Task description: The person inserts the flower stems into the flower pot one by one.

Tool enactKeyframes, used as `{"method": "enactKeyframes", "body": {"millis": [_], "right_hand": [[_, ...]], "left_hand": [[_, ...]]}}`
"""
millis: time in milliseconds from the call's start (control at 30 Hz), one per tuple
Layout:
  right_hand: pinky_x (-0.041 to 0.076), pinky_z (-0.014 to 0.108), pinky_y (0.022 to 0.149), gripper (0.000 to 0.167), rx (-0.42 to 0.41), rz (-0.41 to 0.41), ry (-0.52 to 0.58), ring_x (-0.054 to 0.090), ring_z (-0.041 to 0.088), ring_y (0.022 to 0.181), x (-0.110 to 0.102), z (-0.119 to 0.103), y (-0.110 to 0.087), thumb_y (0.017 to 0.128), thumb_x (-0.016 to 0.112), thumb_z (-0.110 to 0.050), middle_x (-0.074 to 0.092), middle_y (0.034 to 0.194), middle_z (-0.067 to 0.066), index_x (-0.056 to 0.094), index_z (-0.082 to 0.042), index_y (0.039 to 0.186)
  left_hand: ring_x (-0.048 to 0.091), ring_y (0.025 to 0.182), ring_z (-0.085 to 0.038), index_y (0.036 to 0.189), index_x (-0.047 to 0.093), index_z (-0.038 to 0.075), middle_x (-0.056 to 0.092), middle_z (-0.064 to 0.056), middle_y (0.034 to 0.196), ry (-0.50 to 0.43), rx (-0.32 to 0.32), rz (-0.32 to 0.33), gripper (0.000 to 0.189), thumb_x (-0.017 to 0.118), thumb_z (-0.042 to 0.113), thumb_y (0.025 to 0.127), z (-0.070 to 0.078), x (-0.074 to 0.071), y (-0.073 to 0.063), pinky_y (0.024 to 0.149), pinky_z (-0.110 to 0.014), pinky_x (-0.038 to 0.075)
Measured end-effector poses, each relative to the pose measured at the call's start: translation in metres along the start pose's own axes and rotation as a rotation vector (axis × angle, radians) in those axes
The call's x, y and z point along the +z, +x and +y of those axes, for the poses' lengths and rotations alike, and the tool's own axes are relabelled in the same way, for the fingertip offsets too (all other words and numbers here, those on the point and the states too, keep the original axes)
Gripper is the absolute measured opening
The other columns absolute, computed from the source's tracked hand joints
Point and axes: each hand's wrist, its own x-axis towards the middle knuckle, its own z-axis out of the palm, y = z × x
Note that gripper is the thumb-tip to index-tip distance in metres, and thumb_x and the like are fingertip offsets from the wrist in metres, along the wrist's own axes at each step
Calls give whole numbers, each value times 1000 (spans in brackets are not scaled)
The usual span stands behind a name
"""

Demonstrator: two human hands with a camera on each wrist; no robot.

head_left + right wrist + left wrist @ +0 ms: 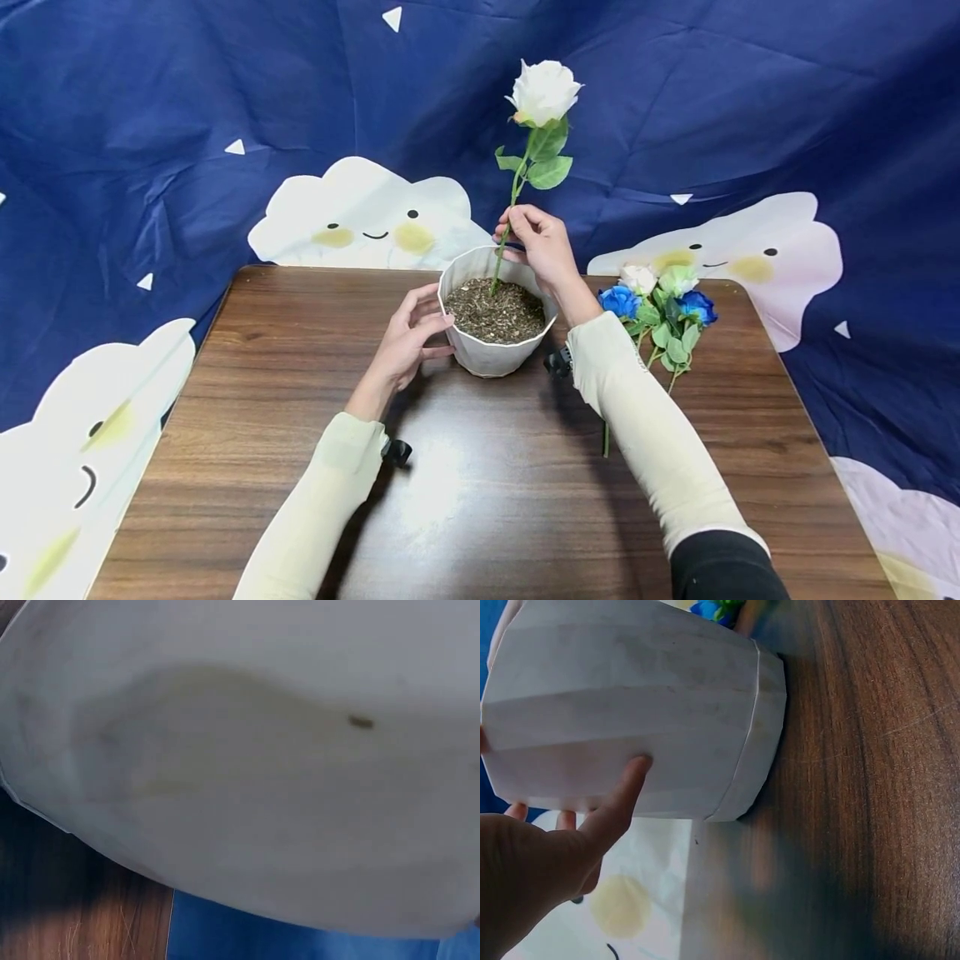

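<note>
White rose (546,93) leans toward one o'clock, stem (501,258) meeting soil (510,315) in the pot (491,357). Planting it, I reckon; next calls for a steady push down. Right hand (542,246), at one, pinches the stem; left hand (408,340), fingers spread, touches the pot at nine. No readable labels on my feed.
</note>
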Motion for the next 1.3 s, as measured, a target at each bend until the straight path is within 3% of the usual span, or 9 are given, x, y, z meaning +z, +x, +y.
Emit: {"method": "enactKeyframes", "body": {"millis": [333,833,1300], "right_hand": [[62,22,63,23,-174,-22,-94,70,13,84,5,9,-2,104,58,-18,71,88,5,71,1,102],[63,24,64,20,-164,4,-95,71,12,82,2,18,-4,104,59,-16,70,89,5,72,-1,99],[61,21,59,25,-206,-25,-158,70,11,76,2,19,-1,103,60,-13,71,85,5,69,10,100]], "left_hand": [[54,120,-34,151,40,10,45,-21,146,10,-2,-5,63,65,1,93,2,2,-1,89,-61,57],[54,122,-35,151,40,11,45,-20,146,9,-6,-2,64,66,3,93,0,2,-2,89,-61,57],[55,117,-30,151,41,11,45,-20,146,0,-5,12,63,65,0,93,1,1,-1,87,-60,59]]}}
